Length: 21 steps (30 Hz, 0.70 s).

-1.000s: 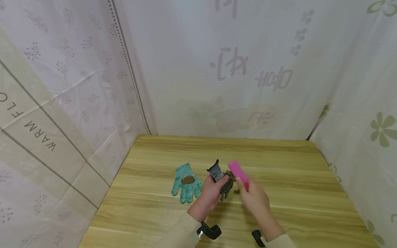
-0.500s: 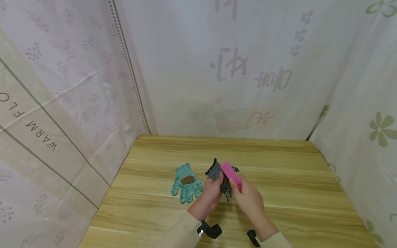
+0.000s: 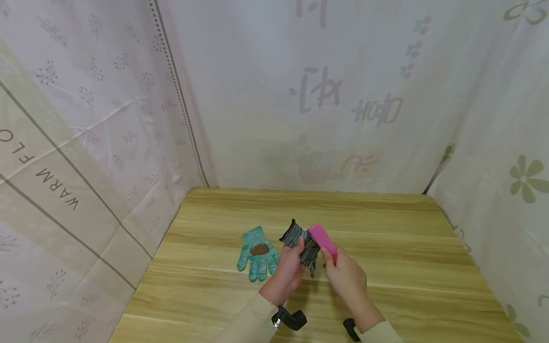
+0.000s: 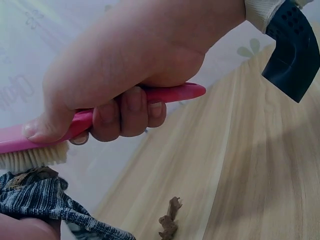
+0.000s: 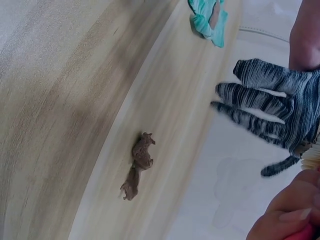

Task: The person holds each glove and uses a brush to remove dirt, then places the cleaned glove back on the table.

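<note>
Covering the left side: printed fabric curtain (image 3: 107,119) with a sprig pattern and slanted lettering reading "WARM FLO".
Tabletop (image 3: 184,300): wood-grain surface, running from the left curtain across to the right.
Teal glove (image 3: 259,262): knitted, flat on the tabletop, left of both hands; cuff toward the far side, fingers toward the near side; brown patch (image 3: 259,249) on its broad part.
Left hand (image 3: 291,267): fingers grasping the gray glove (image 3: 310,256), thumb on its upper face; black wrist unit (image 3: 290,319) strapped at the cream sleeve (image 3: 250,321).
Gray glove position: right of the teal glove, raised off the tabletop between the two hands; dark-edged cuff toward the far left, knitted fingers toward the near side; brown mark (image 4: 32,177) on the fabric.
Pink brush (image 3: 323,240): slanted, head toward the far left; pale bristles (image 4: 35,157) facing the brown mark, touching or just above it, cannot tell which.
Brown lump (image 5: 142,155): irregular, resting on the tabletop near the hands.
Right hand (image 3: 349,278): fingers wrapped around the brush handle, thumb laid along it toward the head; handle end projecting past the fingers.
Right curtain (image 3: 484,143): pale fabric, large green flower (image 3: 526,178) print.
</note>
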Each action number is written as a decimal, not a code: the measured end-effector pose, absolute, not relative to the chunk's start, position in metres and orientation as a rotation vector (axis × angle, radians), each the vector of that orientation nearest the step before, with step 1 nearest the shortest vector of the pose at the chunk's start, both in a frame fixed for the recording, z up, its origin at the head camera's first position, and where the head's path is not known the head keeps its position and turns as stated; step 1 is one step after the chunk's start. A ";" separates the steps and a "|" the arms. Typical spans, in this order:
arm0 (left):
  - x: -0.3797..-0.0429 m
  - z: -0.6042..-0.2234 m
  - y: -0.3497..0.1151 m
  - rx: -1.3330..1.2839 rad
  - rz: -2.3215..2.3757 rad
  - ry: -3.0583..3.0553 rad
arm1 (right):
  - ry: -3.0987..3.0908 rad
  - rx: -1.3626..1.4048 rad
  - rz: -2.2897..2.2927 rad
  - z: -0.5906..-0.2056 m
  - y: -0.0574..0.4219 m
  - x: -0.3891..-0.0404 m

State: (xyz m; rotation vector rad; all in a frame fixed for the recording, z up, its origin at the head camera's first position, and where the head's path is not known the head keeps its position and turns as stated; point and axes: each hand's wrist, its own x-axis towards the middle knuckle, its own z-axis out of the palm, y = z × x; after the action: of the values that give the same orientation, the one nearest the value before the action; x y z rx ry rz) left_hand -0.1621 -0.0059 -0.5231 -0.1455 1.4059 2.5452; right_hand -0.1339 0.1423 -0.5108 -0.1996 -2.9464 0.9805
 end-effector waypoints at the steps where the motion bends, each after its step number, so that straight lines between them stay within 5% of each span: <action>1: -0.162 -0.523 -0.006 -0.146 2.550 1.400 | -2.947 -0.205 0.986 -0.512 0.143 -0.134; 21: -0.160 -0.523 -0.007 -0.157 2.566 1.330 | -2.961 -0.266 0.979 -0.515 0.156 -0.138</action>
State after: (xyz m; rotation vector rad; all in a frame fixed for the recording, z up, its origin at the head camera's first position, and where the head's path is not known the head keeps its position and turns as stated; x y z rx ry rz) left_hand -0.1600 -0.0072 -0.5227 -0.1572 1.3299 2.5659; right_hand -0.1384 0.1564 -0.5149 -0.2661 -2.9608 0.9792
